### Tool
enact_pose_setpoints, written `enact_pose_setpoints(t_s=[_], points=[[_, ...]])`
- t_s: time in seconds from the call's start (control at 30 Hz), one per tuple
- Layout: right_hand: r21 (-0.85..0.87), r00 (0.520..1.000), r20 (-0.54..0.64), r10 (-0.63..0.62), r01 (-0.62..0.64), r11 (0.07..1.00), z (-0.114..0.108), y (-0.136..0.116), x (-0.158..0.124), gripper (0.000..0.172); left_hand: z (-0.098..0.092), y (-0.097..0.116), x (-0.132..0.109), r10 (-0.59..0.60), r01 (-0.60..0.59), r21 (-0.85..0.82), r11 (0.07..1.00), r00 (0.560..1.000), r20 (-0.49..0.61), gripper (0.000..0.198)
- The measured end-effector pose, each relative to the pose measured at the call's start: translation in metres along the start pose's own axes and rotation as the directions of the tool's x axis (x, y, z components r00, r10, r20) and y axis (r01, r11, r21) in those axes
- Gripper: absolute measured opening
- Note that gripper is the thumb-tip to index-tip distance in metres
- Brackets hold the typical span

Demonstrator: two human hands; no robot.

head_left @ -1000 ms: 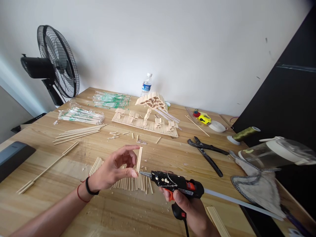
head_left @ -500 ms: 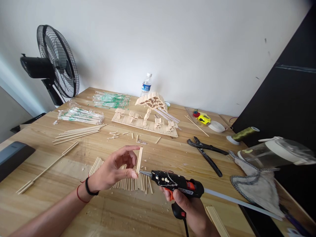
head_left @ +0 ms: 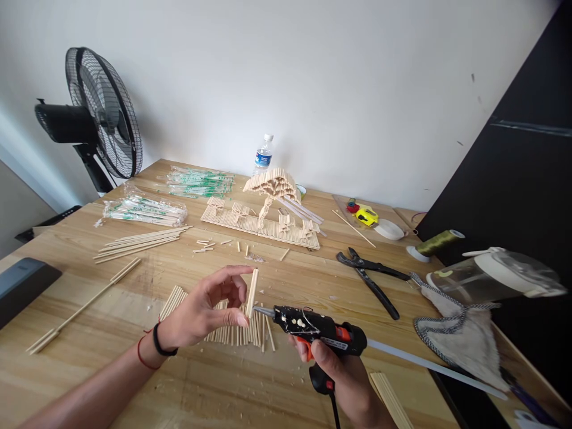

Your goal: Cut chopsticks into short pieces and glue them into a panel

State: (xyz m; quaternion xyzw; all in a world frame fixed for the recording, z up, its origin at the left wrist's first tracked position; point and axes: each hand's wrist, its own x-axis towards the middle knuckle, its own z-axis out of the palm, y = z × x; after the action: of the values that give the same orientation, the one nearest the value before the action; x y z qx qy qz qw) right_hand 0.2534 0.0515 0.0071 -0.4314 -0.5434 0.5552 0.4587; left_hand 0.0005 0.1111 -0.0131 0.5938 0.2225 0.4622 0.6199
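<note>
Between thumb and index finger, my left hand (head_left: 218,304) pinches short wooden sticks (head_left: 252,290) placed side by side, tilted nearly upright. A black hot glue gun (head_left: 317,328) is gripped in my right hand (head_left: 344,375), fingers around its handle near the orange trigger. Its metal nozzle points left, at or very near the lower part of the held sticks; I cannot tell if it touches. A long translucent glue stick (head_left: 438,366) sticks out of its back. Under my left hand lies a row of cut sticks (head_left: 236,336), partly hidden.
Beyond my hands stands a stick-built model (head_left: 263,229) with a canopy. Wrapped stick bundles (head_left: 145,210), long loose sticks (head_left: 138,243) and a fan (head_left: 105,113) are to the left. Black pliers (head_left: 370,274), a cloth (head_left: 460,339), a clear jug (head_left: 487,274) and thread (head_left: 440,244) lie right.
The view has shifted slightly. My left hand still holds the sticks, and the glue gun's nozzle stays close beside them with hardly any movement.
</note>
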Motion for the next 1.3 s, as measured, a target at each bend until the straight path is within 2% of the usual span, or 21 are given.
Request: enact_pose_setpoints(t_s=[0.27,0.57,1.3], points=[[0.018,0.999,-0.045,0.020,-0.019,1.000,0.000,0.003,-0.002,0.057,0.000,-0.001,-0.001,0.006,-0.006,0.023,1.000,1.000,0.007,0.066],[-0.023,0.998,-0.039,-0.041,0.040,0.999,-0.003,0.010,0.000,0.056,0.002,0.002,-0.001,0.023,-0.023,0.044,0.999,1.000,0.011,0.066],[-0.009,0.996,-0.083,-0.019,0.018,1.000,-0.008,0.013,0.000,0.054,0.002,0.001,-0.002,0.031,-0.032,0.076,0.997,0.999,0.021,0.067]])
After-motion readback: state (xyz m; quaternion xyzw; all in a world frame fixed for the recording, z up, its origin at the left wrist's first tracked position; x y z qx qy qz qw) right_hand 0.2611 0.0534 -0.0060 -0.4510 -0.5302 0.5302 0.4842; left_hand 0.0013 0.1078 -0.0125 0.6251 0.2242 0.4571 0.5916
